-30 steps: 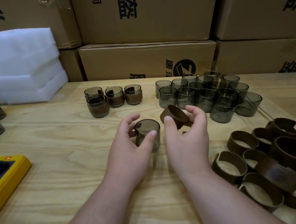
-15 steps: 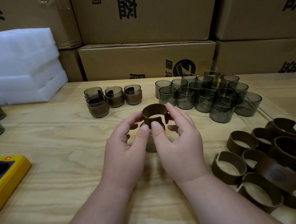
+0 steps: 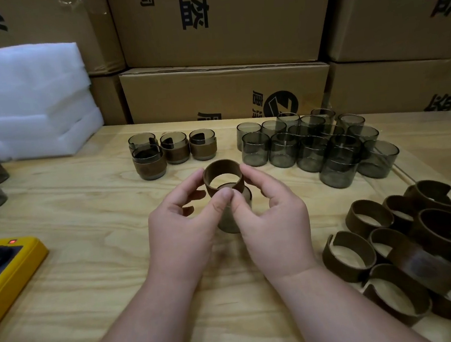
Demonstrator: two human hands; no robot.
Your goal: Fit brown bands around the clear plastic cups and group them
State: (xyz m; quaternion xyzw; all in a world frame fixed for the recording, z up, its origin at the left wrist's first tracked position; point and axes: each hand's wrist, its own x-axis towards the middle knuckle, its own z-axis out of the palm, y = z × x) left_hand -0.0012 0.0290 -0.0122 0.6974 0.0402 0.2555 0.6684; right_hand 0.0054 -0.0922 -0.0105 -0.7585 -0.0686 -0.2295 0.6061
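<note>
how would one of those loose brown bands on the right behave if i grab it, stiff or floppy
Probably springy rather than floppy: the loose brown bands keep a round shape standing on edge in the pile. Each shows an open gap, so one would likely flex wider when squeezed or pulled. Thin and hollow, they look light, and might roll if tipped onto the curve.

One head-worn view looks forward and down, close over the bench (image 3: 62,271), towards stacked cartons (image 3: 224,87) behind

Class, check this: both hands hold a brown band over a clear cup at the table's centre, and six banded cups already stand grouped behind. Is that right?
Not quite: the head view shows four banded cups grouped behind, not six. The rest holds: left hand and right hand hold a brown band over a clear cup.
</note>
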